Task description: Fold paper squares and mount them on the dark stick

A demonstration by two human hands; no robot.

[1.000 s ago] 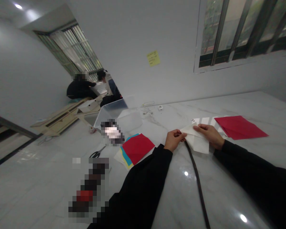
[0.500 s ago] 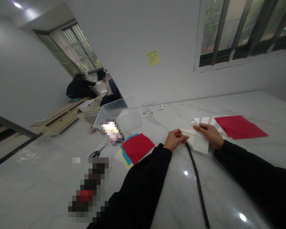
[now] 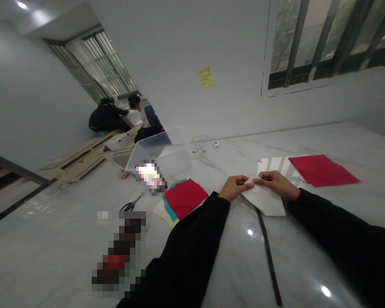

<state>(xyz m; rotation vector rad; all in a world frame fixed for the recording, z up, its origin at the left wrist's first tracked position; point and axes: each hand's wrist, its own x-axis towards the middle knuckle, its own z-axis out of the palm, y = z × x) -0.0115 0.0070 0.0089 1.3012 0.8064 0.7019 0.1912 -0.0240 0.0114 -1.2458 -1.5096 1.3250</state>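
Two hands meet at the fingertips: the left hand (image 3: 234, 188) and the right hand (image 3: 276, 184) pinch a folded white paper sheet (image 3: 265, 202) along its upper edge, apparently keeping its layers together. A dark strap (image 3: 269, 261) runs from below the sheet across the marble bench (image 3: 308, 273). A red paper sheet (image 3: 320, 170) lies beyond the right hand; a stack of coloured paper (image 3: 182, 199) and scissors (image 3: 130, 206) lie beyond the left.
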